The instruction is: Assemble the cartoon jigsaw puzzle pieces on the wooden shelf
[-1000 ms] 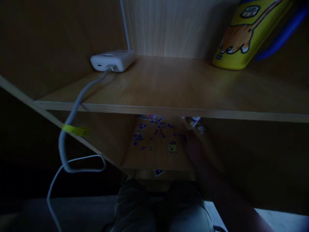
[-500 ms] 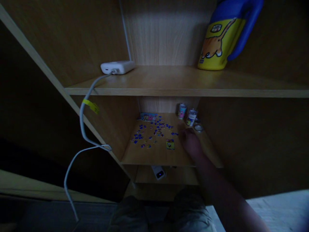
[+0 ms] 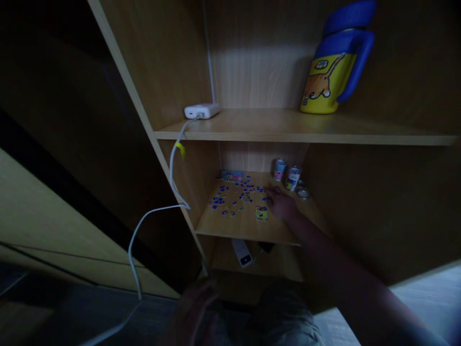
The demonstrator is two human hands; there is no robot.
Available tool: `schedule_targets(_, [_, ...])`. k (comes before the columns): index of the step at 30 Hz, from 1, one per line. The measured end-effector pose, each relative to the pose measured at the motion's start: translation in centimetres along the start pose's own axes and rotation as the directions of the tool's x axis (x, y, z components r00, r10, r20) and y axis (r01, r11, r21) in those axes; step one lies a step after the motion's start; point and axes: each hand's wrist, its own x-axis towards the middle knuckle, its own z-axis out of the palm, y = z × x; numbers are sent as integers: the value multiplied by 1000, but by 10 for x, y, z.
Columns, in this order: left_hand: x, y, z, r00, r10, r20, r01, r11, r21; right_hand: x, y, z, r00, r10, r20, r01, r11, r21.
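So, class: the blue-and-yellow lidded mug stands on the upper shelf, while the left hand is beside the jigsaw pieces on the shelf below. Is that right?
Not quite: the head view shows the right hand beside the jigsaw pieces on the shelf below. The lidded mug does stand on the upper shelf.

Head cam looks from in front of & above the light-brown flat wooden upper shelf [image 3: 266, 124], facing fwd & down. Shelf's close, spanning to frame's R edge; small flat blue jigsaw pcs [image 3: 247, 196] lie below it, farther off.
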Motion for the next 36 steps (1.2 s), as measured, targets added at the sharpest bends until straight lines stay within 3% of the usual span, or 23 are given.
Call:
schedule_targets(3, [87,-14,39,990,117,84,-113,992,-55,2,-2,-1,1000,3,21,-3,1000,1])
schedule_targets(7, [206,-37,84,991,93,98,-88,995,-56,-2,-4,2,993,78,-84,-77,997,24])
schedule_targets(9, [248,-53,104,985,63,158,-64,998,-3,-1,-3,5,987,98,-124,-94,995,38])
schedule_targets(11, [274,-69,121,977,-1,215,-15,997,71,1,-1,7,983,103,-153,-96,994,56])
schedule_targets(14, [286,-87,140,974,-40,223,19,995,94,4,3,9,976,102,-192,-84,991,101])
schedule_targets(18, [281,-96,148,977,-55,204,40,996,80,5,6,10,975,100,-199,-71,986,148])
schedule_targets(23, [280,-96,141,975,-123,185,115,992,55,5,9,16,970,75,-229,-28,979,203])
schedule_targets(29, [279,-97,128,962,-269,48,267,963,40,2,18,18,945,112,-308,-9,948,317])
schedule_targets(36, [279,-94,133,973,-126,192,122,992,35,3,20,20,935,125,-332,3,933,361])
